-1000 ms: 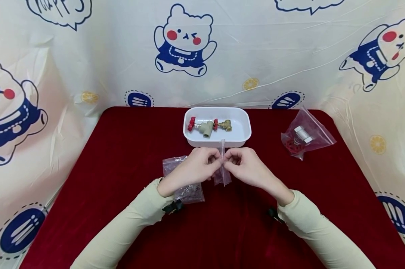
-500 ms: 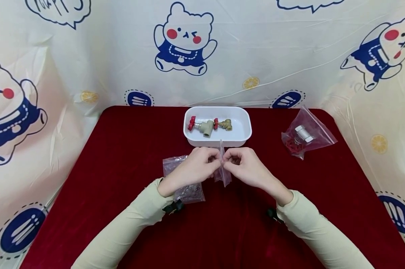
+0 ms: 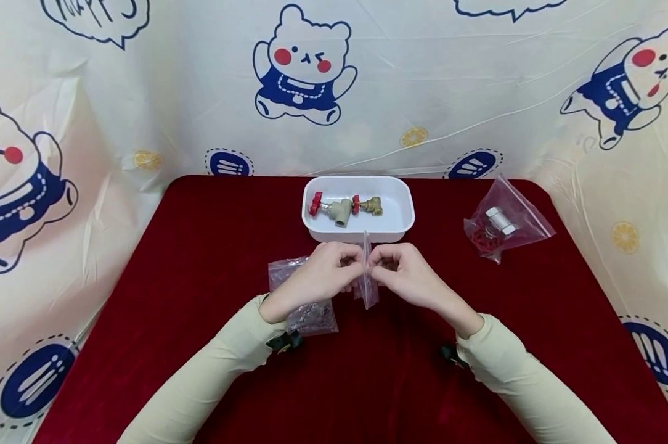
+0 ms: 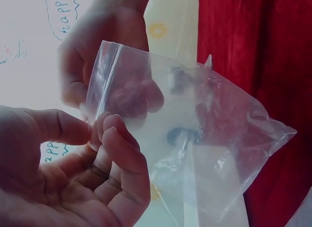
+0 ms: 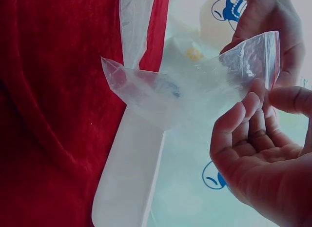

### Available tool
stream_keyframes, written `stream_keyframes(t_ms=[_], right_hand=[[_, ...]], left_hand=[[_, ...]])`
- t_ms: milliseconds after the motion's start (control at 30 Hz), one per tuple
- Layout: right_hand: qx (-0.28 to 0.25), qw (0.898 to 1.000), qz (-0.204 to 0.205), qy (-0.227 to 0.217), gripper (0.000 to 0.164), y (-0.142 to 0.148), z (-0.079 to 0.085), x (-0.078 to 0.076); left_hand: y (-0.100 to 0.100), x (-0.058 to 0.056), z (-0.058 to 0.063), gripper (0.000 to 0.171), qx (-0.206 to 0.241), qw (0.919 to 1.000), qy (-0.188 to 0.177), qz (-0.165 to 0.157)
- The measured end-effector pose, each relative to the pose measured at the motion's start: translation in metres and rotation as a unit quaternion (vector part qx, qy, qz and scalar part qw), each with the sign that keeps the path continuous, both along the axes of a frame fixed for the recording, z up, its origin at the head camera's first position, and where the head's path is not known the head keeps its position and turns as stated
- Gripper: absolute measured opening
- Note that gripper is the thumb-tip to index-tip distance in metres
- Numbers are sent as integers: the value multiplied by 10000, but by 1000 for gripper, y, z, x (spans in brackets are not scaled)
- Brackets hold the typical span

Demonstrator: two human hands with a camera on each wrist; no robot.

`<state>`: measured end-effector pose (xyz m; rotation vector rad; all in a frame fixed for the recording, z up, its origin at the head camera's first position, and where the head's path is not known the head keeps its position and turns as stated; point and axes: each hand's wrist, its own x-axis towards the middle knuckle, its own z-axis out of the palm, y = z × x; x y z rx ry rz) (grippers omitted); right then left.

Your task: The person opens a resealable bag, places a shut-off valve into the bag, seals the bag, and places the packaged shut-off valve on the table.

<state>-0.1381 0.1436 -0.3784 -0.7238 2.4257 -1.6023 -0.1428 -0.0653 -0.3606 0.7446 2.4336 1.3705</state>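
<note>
A clear zip-lock bag [image 3: 366, 295] hangs between my two hands, in front of the white tray. In the left wrist view the bag [image 4: 229, 119] looks see-through, with nothing visible inside. My left hand [image 3: 334, 271] pinches its zip edge between thumb and fingers. From the other side my right hand [image 3: 408, 274] pinches the same edge; the right wrist view shows the zip strip [image 5: 272, 56] at its fingertips. Inside the tray [image 3: 397, 213] lie a grey-green valve [image 3: 341, 213] with a red handwheel and a brass valve [image 3: 373, 206] with a red handwheel.
Partly under my left forearm lies another zip bag [image 3: 314, 319], its dark contents hard to make out. On the right a zip bag [image 3: 525, 225] holds a silver valve [image 3: 500, 221] with a red handwheel. Red cloth [image 3: 201, 246] covers the table; a printed curtain [image 3: 423, 80] stands behind.
The bag between my hands has shifted and turned slightly, its lower end swinging a little to the left. Both hands stay in nearly the same place, still pinching it.
</note>
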Motion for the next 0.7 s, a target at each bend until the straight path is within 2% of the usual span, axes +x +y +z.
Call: stream_keyframes(t_ms=[200,433,700], right_hand=[[146,9998,-94,86,13,-1,1,1],[261,9995,-170,75,14,-1,0,2],[370,9991,-203,33,13,-1,-1,2]], left_hand=[[1,0,1,23,6,9999,-96,49],[1,-1,0,32,-59,9998,-171,-37],[0,-2,0,24,-293,9996,-32,2]])
